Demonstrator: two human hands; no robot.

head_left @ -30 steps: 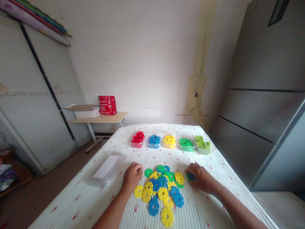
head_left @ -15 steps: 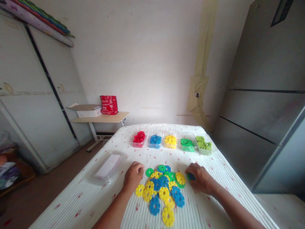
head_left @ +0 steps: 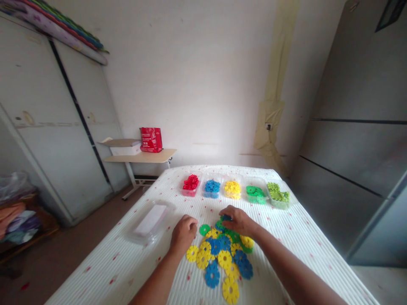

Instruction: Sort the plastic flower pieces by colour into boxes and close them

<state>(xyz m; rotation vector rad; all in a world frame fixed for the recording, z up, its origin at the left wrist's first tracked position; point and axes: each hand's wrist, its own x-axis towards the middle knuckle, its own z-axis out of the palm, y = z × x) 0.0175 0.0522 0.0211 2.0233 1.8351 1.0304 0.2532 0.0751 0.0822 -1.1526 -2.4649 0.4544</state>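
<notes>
My left hand [head_left: 184, 233] rests on the table at the left of a loose pile of notched plastic discs, its fingers curled in and nothing showing in them. My right hand [head_left: 238, 220] is over the far end of the pile, its fingers bent down around a blue notched disc [head_left: 226, 217], which they partly hide. Beside that disc lies a green disc [head_left: 205, 230]. Yellow discs [head_left: 230, 290] and blue discs [head_left: 212, 274] overlap toward me. Some of the pile is hidden beneath my right hand and wrist.
Along the far edge stand clear tubs of red pieces [head_left: 190, 185], blue pieces [head_left: 212, 188], yellow pieces [head_left: 232, 189], green pieces [head_left: 256, 194] and light green pieces [head_left: 279, 195]. A clear plastic lid or tray [head_left: 137, 234] with a white label lies at the left.
My right hand has moved left from beside the pile to over its far end. My left hand stays by the pile. The whole view has shifted slightly.
</notes>
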